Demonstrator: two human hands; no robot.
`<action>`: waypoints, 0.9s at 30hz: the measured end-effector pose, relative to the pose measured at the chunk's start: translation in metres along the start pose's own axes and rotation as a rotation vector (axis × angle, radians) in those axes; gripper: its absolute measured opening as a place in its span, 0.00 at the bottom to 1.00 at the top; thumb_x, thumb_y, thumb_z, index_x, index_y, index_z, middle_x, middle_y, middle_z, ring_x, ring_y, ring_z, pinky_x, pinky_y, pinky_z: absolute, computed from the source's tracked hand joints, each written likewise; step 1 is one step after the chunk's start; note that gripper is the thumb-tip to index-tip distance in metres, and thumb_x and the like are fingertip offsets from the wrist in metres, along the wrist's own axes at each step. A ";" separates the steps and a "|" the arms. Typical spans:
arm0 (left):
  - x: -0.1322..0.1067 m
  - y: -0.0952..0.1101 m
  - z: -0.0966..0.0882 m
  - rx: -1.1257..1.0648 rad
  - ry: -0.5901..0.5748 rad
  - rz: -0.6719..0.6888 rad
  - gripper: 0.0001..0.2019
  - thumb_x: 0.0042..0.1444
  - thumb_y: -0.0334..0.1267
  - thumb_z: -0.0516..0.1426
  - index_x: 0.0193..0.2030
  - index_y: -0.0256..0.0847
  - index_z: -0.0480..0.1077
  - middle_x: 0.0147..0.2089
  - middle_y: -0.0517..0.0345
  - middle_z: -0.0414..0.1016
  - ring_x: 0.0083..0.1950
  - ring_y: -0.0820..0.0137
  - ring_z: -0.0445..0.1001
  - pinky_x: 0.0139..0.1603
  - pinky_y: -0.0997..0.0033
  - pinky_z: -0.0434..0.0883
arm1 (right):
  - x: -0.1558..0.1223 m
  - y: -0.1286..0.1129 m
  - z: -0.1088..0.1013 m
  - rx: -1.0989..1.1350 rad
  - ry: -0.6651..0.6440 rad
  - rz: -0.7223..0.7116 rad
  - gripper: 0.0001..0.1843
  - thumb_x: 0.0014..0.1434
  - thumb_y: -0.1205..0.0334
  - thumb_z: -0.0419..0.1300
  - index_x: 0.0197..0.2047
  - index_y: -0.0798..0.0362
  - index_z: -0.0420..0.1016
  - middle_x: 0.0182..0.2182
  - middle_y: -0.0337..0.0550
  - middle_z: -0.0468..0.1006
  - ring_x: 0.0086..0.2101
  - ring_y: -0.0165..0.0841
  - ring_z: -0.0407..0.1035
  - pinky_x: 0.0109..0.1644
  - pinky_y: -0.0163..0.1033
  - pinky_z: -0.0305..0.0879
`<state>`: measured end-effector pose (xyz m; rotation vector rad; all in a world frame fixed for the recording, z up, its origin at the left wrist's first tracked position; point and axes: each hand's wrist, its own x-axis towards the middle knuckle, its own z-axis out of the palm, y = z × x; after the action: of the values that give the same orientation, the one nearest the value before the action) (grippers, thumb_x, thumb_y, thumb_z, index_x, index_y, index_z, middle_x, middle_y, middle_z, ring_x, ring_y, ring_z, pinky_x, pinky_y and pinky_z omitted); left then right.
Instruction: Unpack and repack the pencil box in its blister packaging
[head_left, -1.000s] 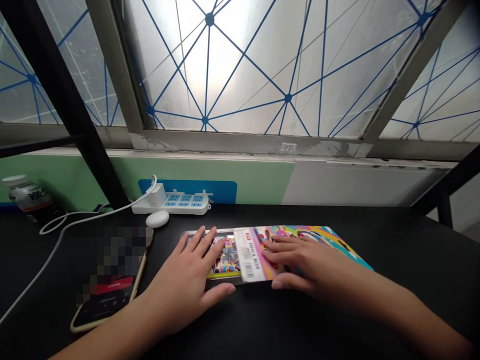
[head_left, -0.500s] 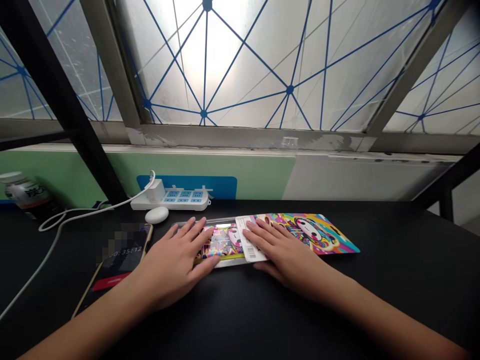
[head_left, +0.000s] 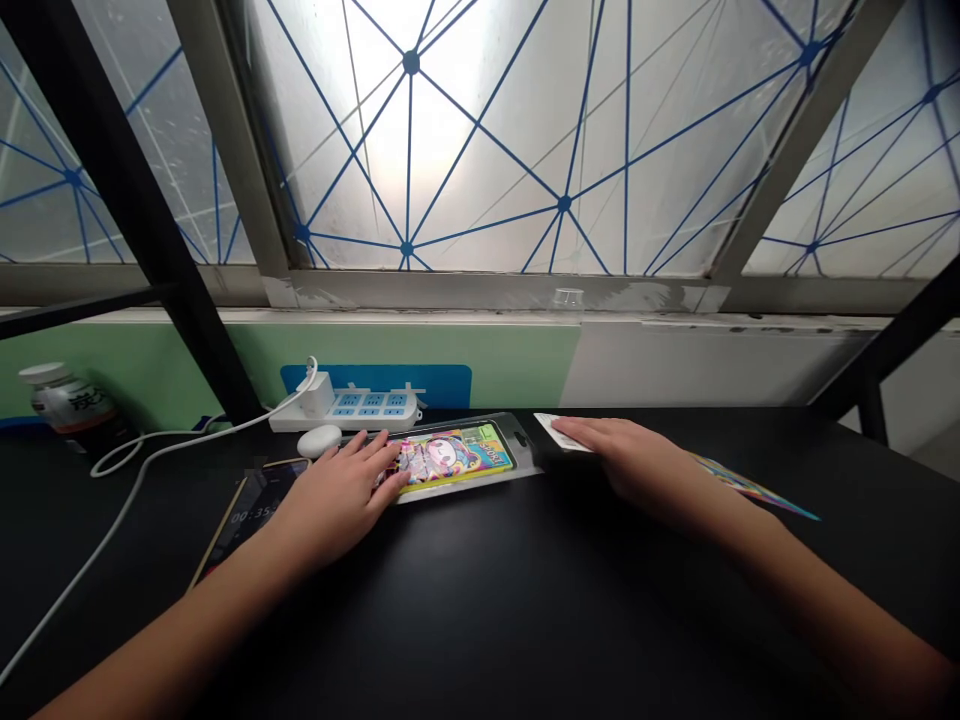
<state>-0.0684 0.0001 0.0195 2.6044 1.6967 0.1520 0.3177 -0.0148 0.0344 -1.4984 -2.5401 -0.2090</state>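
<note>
My left hand (head_left: 341, 495) lies flat, fingers spread, over the left end of a clear plastic blister pack (head_left: 527, 462). Inside the pack sits a bright printed packet (head_left: 457, 452) with a cartoon face. To the right, my right hand (head_left: 634, 458) holds a printed cardboard card (head_left: 750, 484), its fingers together over the white near end. The card seems tilted up off the table, with a dark shadow beneath it. My thumb and most of the card are hidden behind the hand and forearm.
A phone (head_left: 251, 508) showing a timer lies partly under my left forearm. Behind are a white oval case (head_left: 319, 441) and a power strip (head_left: 375, 408) with a plugged-in charger and white cable (head_left: 142, 490). A jar (head_left: 71, 405) stands left. Black frame bars (head_left: 874, 370) flank the table.
My right hand has moved right, carrying the card off the blister pack and uncovering the packet and the pack's right end. My left hand stays on the pack. The view has tilted up slightly.
</note>
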 end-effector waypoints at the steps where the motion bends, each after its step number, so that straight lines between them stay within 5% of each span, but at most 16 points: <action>1: 0.001 -0.001 0.001 -0.002 0.006 0.004 0.29 0.68 0.57 0.42 0.68 0.46 0.64 0.73 0.53 0.56 0.74 0.50 0.52 0.67 0.45 0.60 | 0.000 -0.009 -0.006 -0.028 0.051 -0.018 0.37 0.55 0.81 0.47 0.66 0.52 0.67 0.59 0.49 0.75 0.54 0.43 0.72 0.58 0.52 0.70; 5: 0.003 -0.003 0.006 0.016 0.059 0.044 0.28 0.70 0.54 0.41 0.70 0.47 0.61 0.73 0.54 0.57 0.73 0.50 0.55 0.67 0.45 0.59 | -0.008 -0.087 -0.010 -0.067 0.187 -0.292 0.32 0.59 0.79 0.46 0.64 0.54 0.67 0.60 0.50 0.74 0.55 0.44 0.72 0.59 0.54 0.68; 10: -0.001 0.006 0.011 0.047 0.100 0.083 0.28 0.70 0.55 0.40 0.71 0.47 0.60 0.73 0.55 0.57 0.72 0.49 0.57 0.65 0.44 0.61 | -0.019 -0.180 0.035 0.004 0.333 -0.642 0.15 0.70 0.63 0.51 0.55 0.50 0.74 0.53 0.42 0.80 0.49 0.39 0.76 0.58 0.46 0.69; 11: -0.003 0.008 0.012 0.054 0.103 0.097 0.29 0.70 0.56 0.40 0.71 0.47 0.59 0.73 0.55 0.56 0.72 0.49 0.56 0.65 0.44 0.60 | -0.017 -0.187 0.042 0.037 0.239 -0.653 0.16 0.71 0.61 0.51 0.58 0.50 0.72 0.57 0.43 0.77 0.52 0.40 0.74 0.59 0.45 0.67; 14: -0.007 0.016 0.015 0.069 0.103 0.148 0.29 0.70 0.56 0.42 0.72 0.47 0.57 0.74 0.55 0.53 0.74 0.49 0.53 0.65 0.45 0.60 | -0.003 -0.187 0.043 0.263 -0.059 -0.531 0.30 0.70 0.47 0.52 0.69 0.51 0.59 0.68 0.51 0.62 0.65 0.46 0.59 0.67 0.53 0.57; 17: -0.010 0.022 0.016 0.072 0.078 0.175 0.29 0.70 0.54 0.42 0.73 0.46 0.54 0.75 0.55 0.50 0.74 0.49 0.51 0.66 0.45 0.59 | 0.012 -0.179 0.030 0.491 -0.195 -0.398 0.36 0.68 0.39 0.50 0.72 0.49 0.54 0.71 0.49 0.54 0.70 0.45 0.45 0.72 0.56 0.41; 21: -0.011 0.024 0.019 0.079 0.054 0.172 0.29 0.70 0.53 0.42 0.74 0.44 0.53 0.76 0.52 0.48 0.75 0.48 0.48 0.67 0.43 0.57 | 0.015 -0.179 0.026 0.547 -0.128 -0.356 0.27 0.69 0.47 0.52 0.64 0.52 0.66 0.65 0.49 0.67 0.65 0.42 0.56 0.70 0.51 0.47; 24: -0.010 0.023 0.022 0.073 0.062 0.170 0.29 0.70 0.53 0.43 0.74 0.44 0.53 0.76 0.51 0.48 0.75 0.47 0.47 0.68 0.42 0.56 | 0.013 -0.178 0.032 0.469 0.021 -0.403 0.15 0.69 0.57 0.52 0.48 0.54 0.77 0.52 0.47 0.78 0.51 0.38 0.69 0.58 0.44 0.61; 27: -0.010 0.022 0.024 0.046 0.069 0.168 0.30 0.70 0.55 0.42 0.74 0.44 0.53 0.76 0.50 0.48 0.75 0.47 0.47 0.69 0.42 0.55 | 0.017 -0.167 0.029 0.384 0.183 -0.430 0.15 0.68 0.61 0.50 0.39 0.55 0.78 0.41 0.47 0.80 0.41 0.37 0.71 0.48 0.44 0.65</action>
<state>-0.0500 -0.0173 -0.0028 2.8065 1.5158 0.2112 0.1611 -0.0745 0.0051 -0.7554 -2.5333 0.0804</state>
